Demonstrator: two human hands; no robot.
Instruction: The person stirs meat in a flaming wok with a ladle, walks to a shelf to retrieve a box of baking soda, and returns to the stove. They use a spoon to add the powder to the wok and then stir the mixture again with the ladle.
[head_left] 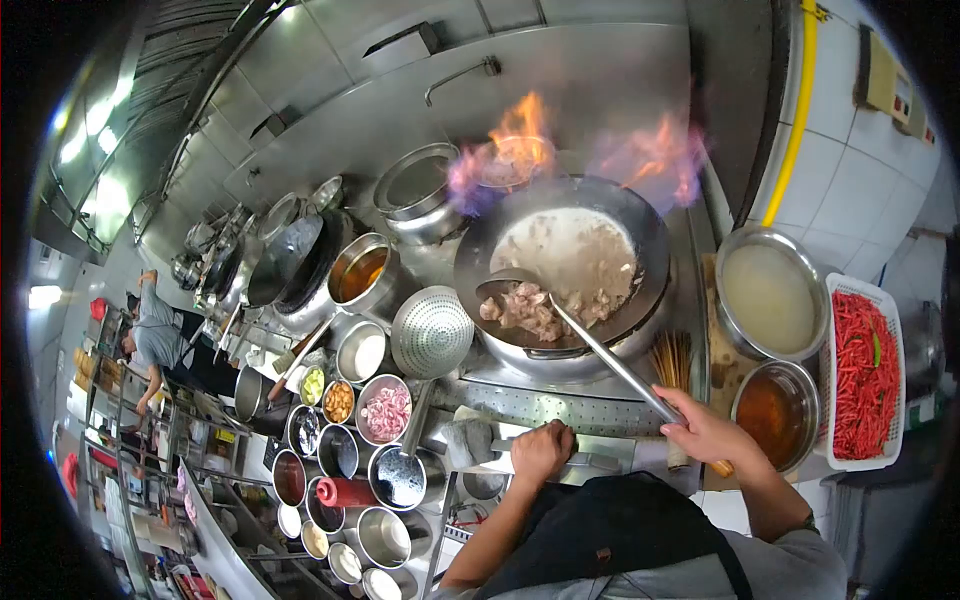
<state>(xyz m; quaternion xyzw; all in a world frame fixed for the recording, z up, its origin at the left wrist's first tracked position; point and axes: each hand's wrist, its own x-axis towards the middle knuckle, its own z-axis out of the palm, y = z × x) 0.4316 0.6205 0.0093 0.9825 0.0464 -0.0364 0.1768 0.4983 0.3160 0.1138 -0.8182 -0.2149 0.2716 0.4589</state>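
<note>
My right hand (705, 432) is wrapped around the long metal handle of a ladle (600, 345). The ladle's bowl rests inside a large dark wok (640, 225), amid chunks of meat (530, 312) in a cloudy, foamy liquid (570, 240). My left hand (543, 450) is closed in a fist at the stove's front edge, left of the ladle handle. What it grips, if anything, is hidden; a metal bar (595, 461) lies beside it.
Flames (655, 160) rise behind the wok. To its left are a perforated strainer (432, 332), a pot of oil (360, 270) and several ingredient containers. On the right stand a bamboo brush (673, 365), two metal bowls and a basket of red chilies (862, 375). Another person (160, 330) works far left.
</note>
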